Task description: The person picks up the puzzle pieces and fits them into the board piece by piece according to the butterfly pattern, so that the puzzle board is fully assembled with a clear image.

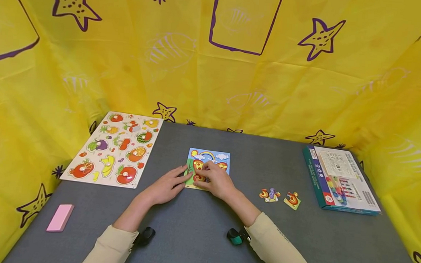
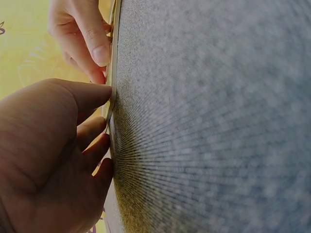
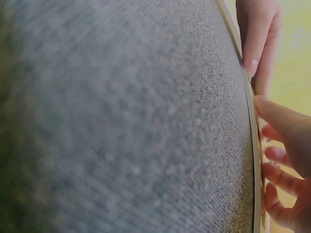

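A small square jigsaw board with a sun, a rainbow and clouds lies flat on the table. On it, red and yellow butterfly pieces show partly between the hands. My left hand rests at the board's left edge, its fingers fairly straight and touching it; the left wrist view shows the thumb against the rim. Over the board's right half lies my right hand, slightly bent fingers touching the surface. The right wrist view shows those fingers spread along the board. Whatever lies under the right palm is hidden.
Two loose jigsaw pieces lie to the right, a larger one and a smaller one. Farther right is a boxed set. A fruit peg board lies at left, with a pink block nearer. Yellow cloth hangs behind.
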Demonstrator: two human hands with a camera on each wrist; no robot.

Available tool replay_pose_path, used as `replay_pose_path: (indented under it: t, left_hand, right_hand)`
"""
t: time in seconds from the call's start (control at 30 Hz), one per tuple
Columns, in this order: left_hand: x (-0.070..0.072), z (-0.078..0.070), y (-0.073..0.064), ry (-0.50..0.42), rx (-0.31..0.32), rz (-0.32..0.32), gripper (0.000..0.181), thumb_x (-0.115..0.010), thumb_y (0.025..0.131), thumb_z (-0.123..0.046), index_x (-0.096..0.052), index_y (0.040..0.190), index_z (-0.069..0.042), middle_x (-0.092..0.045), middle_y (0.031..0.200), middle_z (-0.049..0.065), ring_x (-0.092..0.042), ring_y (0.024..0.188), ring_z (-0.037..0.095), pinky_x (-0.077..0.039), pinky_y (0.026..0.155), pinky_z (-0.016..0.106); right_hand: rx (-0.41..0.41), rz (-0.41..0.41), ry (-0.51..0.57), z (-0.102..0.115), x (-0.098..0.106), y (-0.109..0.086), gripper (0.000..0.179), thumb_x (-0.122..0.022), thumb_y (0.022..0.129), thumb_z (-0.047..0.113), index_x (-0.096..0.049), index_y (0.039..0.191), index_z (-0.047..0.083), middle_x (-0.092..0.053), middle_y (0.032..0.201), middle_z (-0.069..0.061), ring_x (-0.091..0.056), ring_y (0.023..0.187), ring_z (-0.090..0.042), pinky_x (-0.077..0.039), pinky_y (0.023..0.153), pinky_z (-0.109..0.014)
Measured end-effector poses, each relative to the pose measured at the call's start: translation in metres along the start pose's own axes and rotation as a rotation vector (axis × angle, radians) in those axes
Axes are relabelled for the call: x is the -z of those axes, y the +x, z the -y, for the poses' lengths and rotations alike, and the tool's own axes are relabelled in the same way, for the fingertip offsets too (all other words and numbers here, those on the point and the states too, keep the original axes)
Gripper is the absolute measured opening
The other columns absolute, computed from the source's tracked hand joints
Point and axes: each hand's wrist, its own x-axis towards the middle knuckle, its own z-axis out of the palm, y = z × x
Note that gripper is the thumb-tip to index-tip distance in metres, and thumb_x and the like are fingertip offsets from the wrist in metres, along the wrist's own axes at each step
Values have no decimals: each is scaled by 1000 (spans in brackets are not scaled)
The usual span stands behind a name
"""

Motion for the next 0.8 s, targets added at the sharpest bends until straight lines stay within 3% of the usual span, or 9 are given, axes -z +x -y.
replay_pose_path:
  t: [0.33,0.43,0.53,0.67,0.8]
  left_hand:
    - [1,-1,0,1,-11,-4,44,-50,102,-13,-47,145,-7,-30,155,20,-27,141,43,-27,109,58]
    - [1,0,-1,-2,-6,-3,45,-50,102,-13,-46,145,-7,-30,155,20,-26,141,43,-27,109,58]
    - [0,-1,-1,-5,2,-13,45,-51,101,-13,-47,145,-6,-31,155,20,-26,141,43,-27,109,58]
    - [-2,-4,4,17,22,-75,41,-57,99,-17,-56,138,-6,-39,150,20,-35,136,43,-32,103,63]
    - [-4,-10,12,57,60,-176,33,-66,94,-20,-68,125,-8,-53,138,19,-49,123,41,-39,94,62]
  right_hand:
    - [27,6,-55,1,0,0,35,-75,86,36,-75,115,17,-55,96,-2,-50,73,-15,-42,59,-28]
    - [8,6,-17,1,-1,0,36,-76,86,35,-74,116,15,-56,98,-3,-52,76,-15,-44,61,-29]
    - [-67,18,71,0,-3,0,41,-78,84,33,-72,119,13,-58,100,-3,-54,80,-15,-45,66,-29]
    - [-180,35,161,-1,-4,1,44,-81,81,32,-69,120,14,-59,99,-3,-53,82,-15,-44,69,-30]
    - [-211,52,171,0,-5,3,44,-81,81,32,-67,119,14,-57,96,-3,-50,80,-15,-43,68,-31]
